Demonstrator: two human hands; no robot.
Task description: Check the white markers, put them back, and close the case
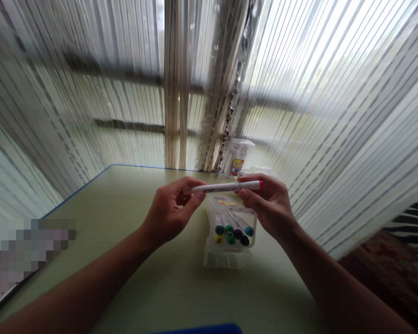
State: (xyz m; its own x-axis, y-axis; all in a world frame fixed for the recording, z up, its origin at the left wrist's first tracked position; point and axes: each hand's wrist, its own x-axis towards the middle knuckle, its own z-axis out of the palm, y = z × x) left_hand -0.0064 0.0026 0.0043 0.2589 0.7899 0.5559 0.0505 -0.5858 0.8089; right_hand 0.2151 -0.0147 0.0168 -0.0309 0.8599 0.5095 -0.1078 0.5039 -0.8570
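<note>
A: How's the grip?
B: Both hands pinch the white marker, fingers closed: the left hand on its left end, the right hand near the pink-tipped right end.
A: Where is it?
B: Held up nearly level above the table, in view just beyond the clear box of markers.
A: What could go wrong?
B: If one pinch slackens, it could swing or drop. A sudden jerk might knock the box, whose near end looks open, spilling markers.
</note>
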